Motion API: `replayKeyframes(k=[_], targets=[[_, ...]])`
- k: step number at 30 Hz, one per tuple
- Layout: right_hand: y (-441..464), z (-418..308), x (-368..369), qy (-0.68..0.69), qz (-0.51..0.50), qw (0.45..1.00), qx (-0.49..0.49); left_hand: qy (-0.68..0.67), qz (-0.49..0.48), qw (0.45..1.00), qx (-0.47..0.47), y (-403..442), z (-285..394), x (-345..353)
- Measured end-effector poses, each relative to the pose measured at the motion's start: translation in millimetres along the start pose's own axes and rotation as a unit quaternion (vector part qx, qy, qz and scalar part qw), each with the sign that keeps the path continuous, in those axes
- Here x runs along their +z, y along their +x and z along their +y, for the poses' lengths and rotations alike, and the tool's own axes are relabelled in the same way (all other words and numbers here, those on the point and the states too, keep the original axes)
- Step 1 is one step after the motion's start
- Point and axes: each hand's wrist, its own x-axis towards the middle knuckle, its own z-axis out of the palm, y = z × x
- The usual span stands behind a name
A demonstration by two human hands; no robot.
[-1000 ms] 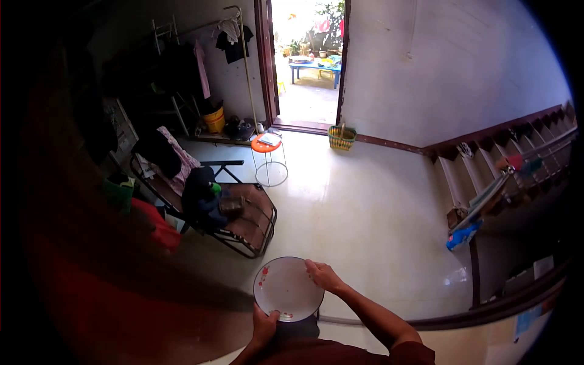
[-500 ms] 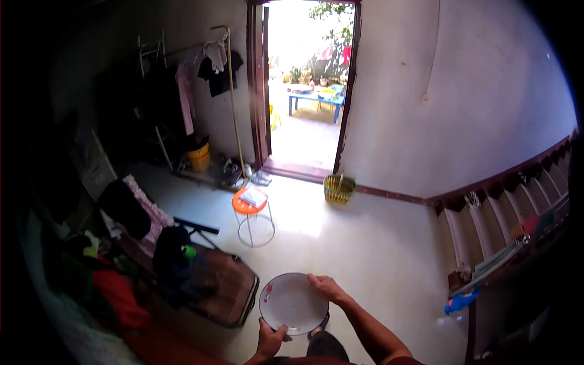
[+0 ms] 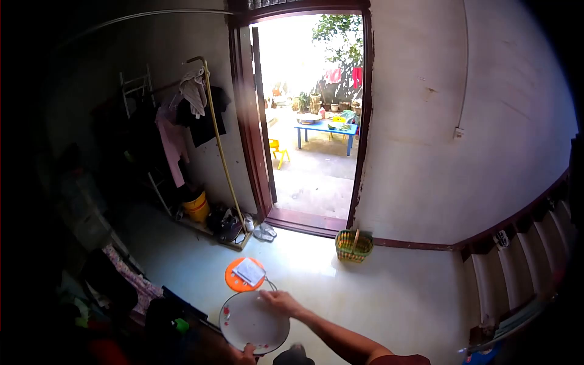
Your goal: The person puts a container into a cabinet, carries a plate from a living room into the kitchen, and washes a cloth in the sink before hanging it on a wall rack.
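Bright open doorway (image 3: 310, 121), pale wall (image 3: 413, 121), glossy floor (image 3: 401, 292), orange stool (image 3: 234, 281)

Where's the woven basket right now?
In the head view, the woven basket sits on the floor right of the open doorway, against the foot of the wall.

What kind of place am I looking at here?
Probably the entrance room of a home: clothes hang on a rack, slippers lie by the open doorway, and stairs run along the right.

both hands (image 3: 279, 302) hold a white basin (image 3: 255, 323) near an orange stool (image 3: 235, 281).
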Motion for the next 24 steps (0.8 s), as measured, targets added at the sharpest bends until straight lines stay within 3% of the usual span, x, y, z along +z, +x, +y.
replayKeyframes(k=[1,4,7,8,11,12,14,15,17,19,24], targets=[[20.9,1.9,-3.4,-0.022,0.006,1.000,-0.009,-0.127,0.061,0.975,-0.174,20.1,16.4,8.8],[94.8,11.6,-27.0,-0.029,-0.009,0.999,-0.022,-0.145,0.078,0.971,-0.174,92.9,31.1,32.8],[173.3,2.5,-70.1,-0.029,-0.024,0.999,-0.014,-0.155,0.112,0.953,-0.237,173.2,58.2,76.9],[202.3,-5.6,-90.1,-0.023,-0.025,0.999,-0.015,-0.208,0.076,0.960,-0.171,208.1,50.6,90.5],[269.8,-28.9,-155.6,-0.045,0.011,0.999,-0.006,-0.234,0.081,0.937,-0.245,295.5,92.0,134.9],[294.5,-29.6,-177.0,-0.054,0.037,0.998,-0.023,-0.301,0.054,0.939,-0.160,326.6,69.5,156.3],[330.2,-49.1,-226.4,-0.070,0.080,0.994,0.006,-0.325,0.048,0.926,-0.187,384.6,40.4,206.2],[343.8,-52.6,-248.2,-0.070,0.098,0.992,0.027,-0.329,0.044,0.920,-0.206,408.4,34.2,223.6],[387.7,-39.4,-294.6,-0.018,0.093,0.996,0.001,-0.119,0.013,0.982,-0.149,460.3,53.1,252.3],[435.1,-24.9,-332.1,0.014,0.140,0.990,-0.009,-0.245,-0.023,0.940,-0.237,507.4,96.9,279.8],[549.7,-16.1,-432.4,0.018,0.128,0.992,-0.007,-0.266,-0.067,0.944,-0.184,637.2,93.7,379.3]])
